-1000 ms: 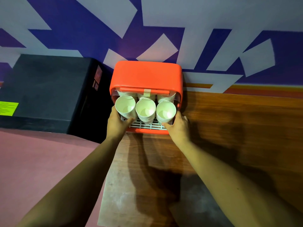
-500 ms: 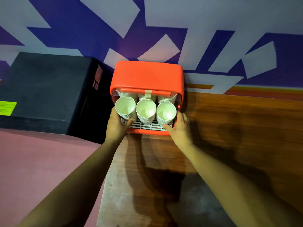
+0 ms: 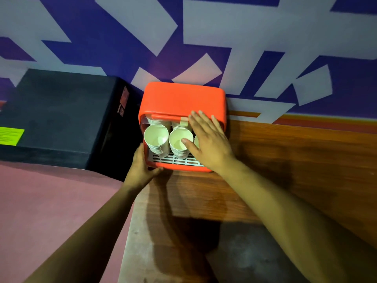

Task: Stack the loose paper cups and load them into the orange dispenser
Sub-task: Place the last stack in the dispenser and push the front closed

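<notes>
The orange dispenser (image 3: 183, 99) stands against the wall on a wooden counter, its front open. Stacks of white paper cups stand inside on a white grid tray (image 3: 173, 160): a left stack (image 3: 156, 137) and a middle stack (image 3: 179, 140), with more stacks behind. The right stack is mostly hidden by my right hand (image 3: 208, 139), which is raised in front of the opening with fingers spread and straight, reaching toward the orange lid bar (image 3: 163, 117). My left hand (image 3: 141, 166) grips the dispenser's lower left corner.
A black box (image 3: 57, 117) with a yellow-green label (image 3: 11, 135) stands left of the dispenser. A pink surface (image 3: 51, 201) lies lower left. The wooden counter (image 3: 285, 170) stretches to the right, and a purple and white patterned wall rises behind.
My right hand left the tray's right corner and rose over the right cup stack toward the lid. My left hand slid down from the left stack to the tray's corner.
</notes>
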